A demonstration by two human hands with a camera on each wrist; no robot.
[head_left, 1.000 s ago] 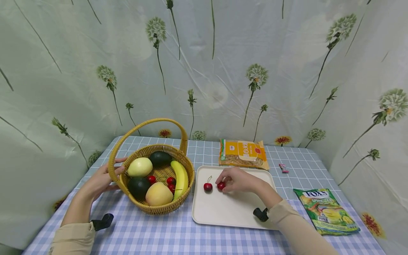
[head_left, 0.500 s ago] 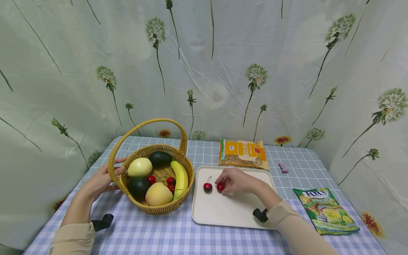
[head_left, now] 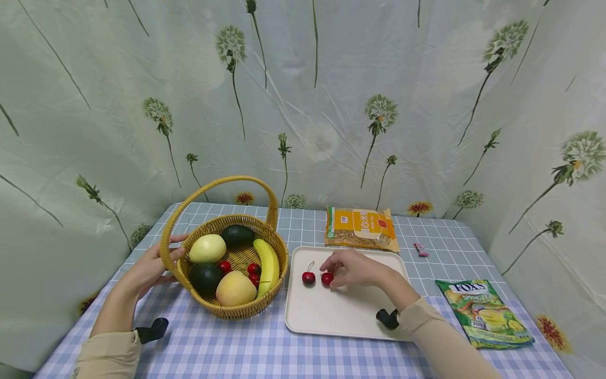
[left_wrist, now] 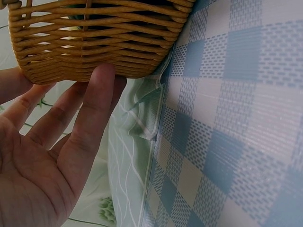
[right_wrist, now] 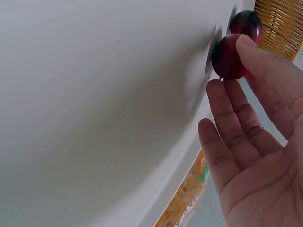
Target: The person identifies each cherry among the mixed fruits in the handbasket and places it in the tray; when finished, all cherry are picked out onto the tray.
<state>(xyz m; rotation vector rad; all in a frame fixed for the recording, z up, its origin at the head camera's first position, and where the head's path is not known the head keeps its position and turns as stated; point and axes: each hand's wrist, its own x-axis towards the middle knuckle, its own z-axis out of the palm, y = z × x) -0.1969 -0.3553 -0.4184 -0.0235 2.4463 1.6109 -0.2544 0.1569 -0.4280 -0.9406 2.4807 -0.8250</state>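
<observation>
My left hand touches the left side of a yellow wicker basket, near the foot of its tall handle. In the left wrist view its long fingers lie nearly straight against the woven wall. My right hand is low over a cream tray and pinches a dark red cherry. The right wrist view shows the thumb on this cherry and fingertips just under it. Another cherry, with its stem up, rests on the tray just left of it.
The basket holds a banana, a peach, a pale green fruit, two dark green fruits and several cherries. Behind the tray lies an orange noodle bag. To its right are a small pink packet and a green FOX'S bag.
</observation>
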